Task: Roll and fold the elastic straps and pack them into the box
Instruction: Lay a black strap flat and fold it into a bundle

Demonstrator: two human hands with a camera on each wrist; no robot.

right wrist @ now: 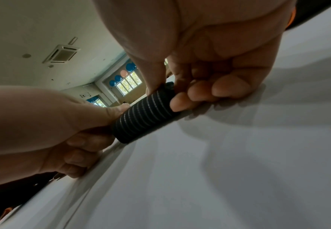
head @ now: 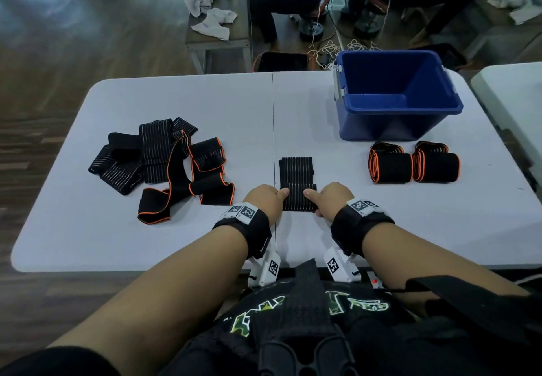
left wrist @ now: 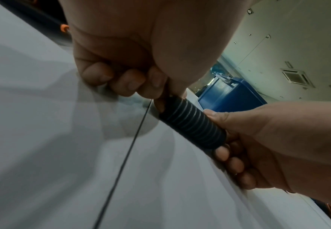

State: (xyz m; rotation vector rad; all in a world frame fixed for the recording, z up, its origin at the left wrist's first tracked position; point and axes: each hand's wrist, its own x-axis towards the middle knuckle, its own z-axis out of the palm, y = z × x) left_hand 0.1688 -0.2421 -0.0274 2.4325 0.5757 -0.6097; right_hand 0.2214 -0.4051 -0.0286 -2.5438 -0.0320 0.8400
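A black elastic strap with thin pale stripes (head: 296, 176) lies flat at the table's middle, its near end rolled into a small cylinder (left wrist: 192, 124) (right wrist: 145, 114). My left hand (head: 265, 199) grips the roll's left end with thumb on top and fingers curled under. My right hand (head: 328, 198) grips its right end the same way. A loose heap of black straps, some orange-edged (head: 164, 164), sits on the left. Two rolled orange-edged straps (head: 413, 164) lie at the right, in front of the blue box (head: 394, 94), whose inside looks empty.
The white folding table (head: 205, 241) has a centre seam running under the strap. A second white table edge (head: 513, 91) is at far right. Beyond the table are a wooden bench with grey cloths (head: 218, 12), cables and seated people.
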